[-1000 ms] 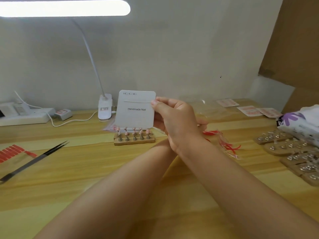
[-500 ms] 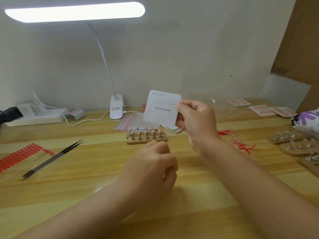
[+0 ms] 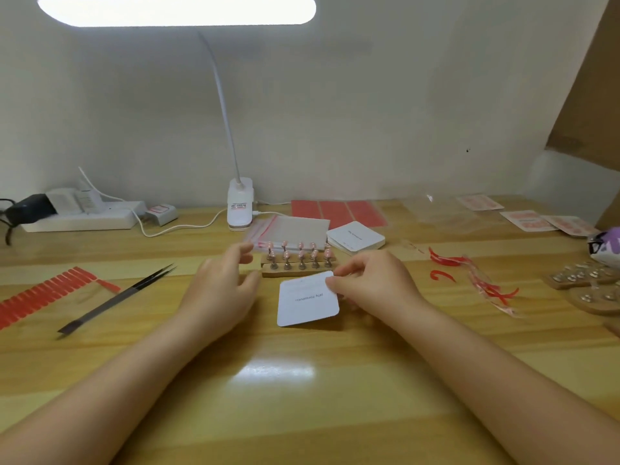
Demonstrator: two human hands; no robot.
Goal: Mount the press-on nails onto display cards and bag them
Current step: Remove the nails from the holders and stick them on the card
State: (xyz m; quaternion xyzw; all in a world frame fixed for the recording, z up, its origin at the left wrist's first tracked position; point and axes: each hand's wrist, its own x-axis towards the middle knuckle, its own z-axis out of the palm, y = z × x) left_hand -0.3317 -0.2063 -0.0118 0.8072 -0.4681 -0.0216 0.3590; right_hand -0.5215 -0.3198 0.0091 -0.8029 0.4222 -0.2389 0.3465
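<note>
One card pinched by right fingers; left fingers released beside nails, could topple them.

White display card with dark lettering, pink nails on a wooden stand — black tweezers.

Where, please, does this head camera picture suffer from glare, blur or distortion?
Head view: the white lamp bar is blown out at top; its glare patch sits on the wooden table; the left hand and black tweezers look motion-blurred; wide-angle bending curves the table's far edge.
</note>
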